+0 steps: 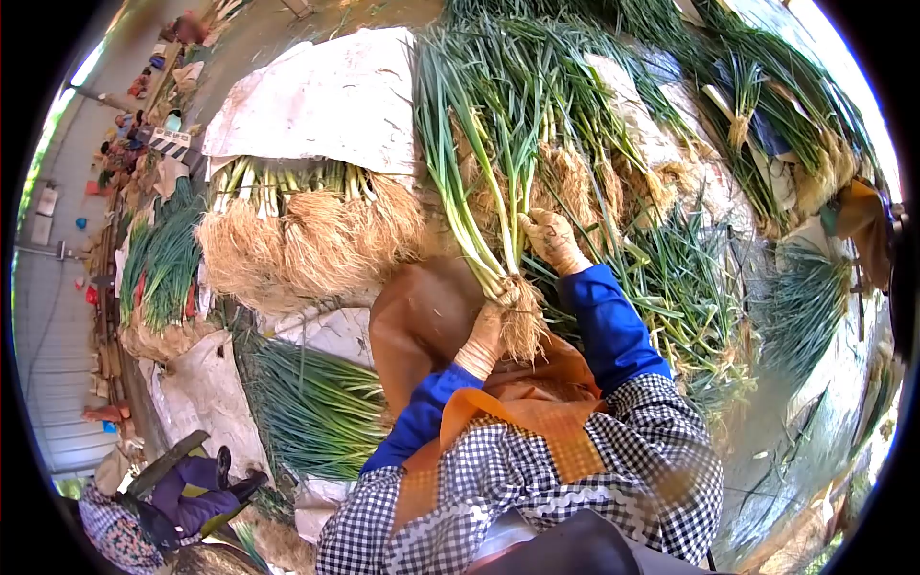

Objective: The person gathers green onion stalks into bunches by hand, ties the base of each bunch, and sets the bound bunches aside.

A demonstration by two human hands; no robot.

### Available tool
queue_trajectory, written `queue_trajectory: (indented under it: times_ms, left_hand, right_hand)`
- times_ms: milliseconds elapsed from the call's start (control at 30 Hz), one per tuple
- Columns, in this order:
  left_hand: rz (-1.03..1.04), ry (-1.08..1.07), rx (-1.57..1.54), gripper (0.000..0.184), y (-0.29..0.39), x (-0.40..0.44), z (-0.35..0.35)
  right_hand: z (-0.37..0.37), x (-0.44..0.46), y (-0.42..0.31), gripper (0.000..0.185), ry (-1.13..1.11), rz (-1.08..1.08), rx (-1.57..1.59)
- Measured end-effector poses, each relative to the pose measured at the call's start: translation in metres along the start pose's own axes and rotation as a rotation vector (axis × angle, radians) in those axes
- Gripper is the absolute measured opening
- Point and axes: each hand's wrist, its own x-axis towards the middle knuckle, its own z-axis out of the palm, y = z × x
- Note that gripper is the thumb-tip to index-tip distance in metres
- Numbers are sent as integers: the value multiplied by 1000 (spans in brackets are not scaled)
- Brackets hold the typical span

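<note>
A small bunch of green onions (pixel 494 251) stands upright in front of me, roots down, with long green leaves reaching away over the pile. My left hand (pixel 486 337) is closed around its base, just above the tangled tan roots (pixel 524 324). At the right side of the bunch, my right hand (pixel 554 241) has its fingers closed against a stalk; its fingertips are partly hidden. Behind it lies a large pile of green onions (pixel 575 91) with dry roots toward me. An orange-brown apron (pixel 422 311) covers my lap.
Left of me, bundled green onions (pixel 311 230) lie under a white sack (pixel 316 96). Loose green onions (pixel 680 278) lie at right, with another heap (pixel 311 407) at lower left. A seated person (pixel 182 498) is at lower left, and further people sit along the far left.
</note>
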Motion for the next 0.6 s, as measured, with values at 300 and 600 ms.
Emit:
queue_trajectory:
  times_ms: [300, 600]
  left_hand:
    - [11, 98, -53, 22, -11, 13, -3]
    - [-92, -28, -22, 28, 2, 4, 7]
  right_hand:
    - [3, -31, 2, 21, 158, -102, -373]
    - [2, 15, 26, 52, -258, 335, 303]
